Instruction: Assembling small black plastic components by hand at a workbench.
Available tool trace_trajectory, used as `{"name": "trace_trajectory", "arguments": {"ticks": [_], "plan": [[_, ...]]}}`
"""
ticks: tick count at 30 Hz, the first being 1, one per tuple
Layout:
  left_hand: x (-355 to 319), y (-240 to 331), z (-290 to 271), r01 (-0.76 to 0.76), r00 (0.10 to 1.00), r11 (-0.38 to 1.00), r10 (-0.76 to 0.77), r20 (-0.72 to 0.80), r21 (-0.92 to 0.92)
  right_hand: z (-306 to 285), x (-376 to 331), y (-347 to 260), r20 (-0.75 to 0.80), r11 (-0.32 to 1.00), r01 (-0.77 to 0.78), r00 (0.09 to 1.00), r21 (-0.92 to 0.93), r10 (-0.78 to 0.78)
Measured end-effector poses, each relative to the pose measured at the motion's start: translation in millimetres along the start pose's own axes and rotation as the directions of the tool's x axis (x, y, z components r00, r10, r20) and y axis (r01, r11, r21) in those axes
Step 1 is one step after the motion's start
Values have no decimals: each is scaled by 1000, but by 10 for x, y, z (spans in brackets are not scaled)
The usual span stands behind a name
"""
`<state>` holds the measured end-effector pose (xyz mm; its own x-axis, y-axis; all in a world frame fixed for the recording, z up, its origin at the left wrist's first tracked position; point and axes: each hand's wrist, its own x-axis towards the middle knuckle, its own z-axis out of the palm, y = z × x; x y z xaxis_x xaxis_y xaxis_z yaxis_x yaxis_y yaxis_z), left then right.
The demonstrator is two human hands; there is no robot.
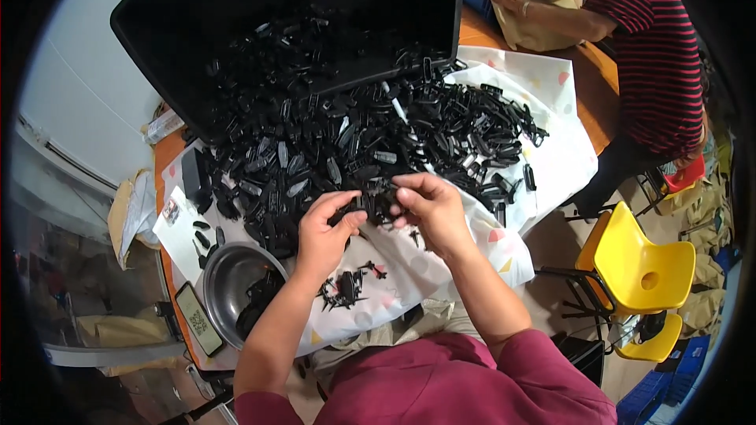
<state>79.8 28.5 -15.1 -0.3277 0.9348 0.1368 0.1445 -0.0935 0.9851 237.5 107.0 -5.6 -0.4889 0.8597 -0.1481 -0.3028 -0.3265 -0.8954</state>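
Beyond and right of the round silver metal bowl (223, 274), a small black plastic piece (379, 206) lies between the half-curled left hand (324, 234) and loosely pinching right hand (433, 216), about equally near both, its long axis and any firm grip impossible to tell.

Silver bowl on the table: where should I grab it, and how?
Probably by the rim on the left side of the silver bowl, coming from above. It stands open side up, so a thumb could go inside and fingers outside. The person's left forearm crosses over its right side, and black pieces lie inside.
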Motion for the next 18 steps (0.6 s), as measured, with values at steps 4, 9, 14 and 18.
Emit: {"name": "trace_trajectory", "arguments": {"ticks": [4, 9, 14, 18], "plan": [[-54, 101, 27, -33, 999, 999, 34, 35, -23, 58, -132, -92, 118, 987, -113, 988, 117, 99], [-49, 151, 4, -210, 977, 950, 195, 90, 231, 18, -137, -110, 148, 986, -167, 976, 25, 162], [-56, 309, -24, -479, 869, 664, 449, 206, 574, 48, -155, -81, 100, 982, -138, 983, -127, 151], [-201, 160, 90, 168, 985, 963, -158, 63, -210, 131, -193, -42, 129, 993, -67, 988, -99, 79]]}}
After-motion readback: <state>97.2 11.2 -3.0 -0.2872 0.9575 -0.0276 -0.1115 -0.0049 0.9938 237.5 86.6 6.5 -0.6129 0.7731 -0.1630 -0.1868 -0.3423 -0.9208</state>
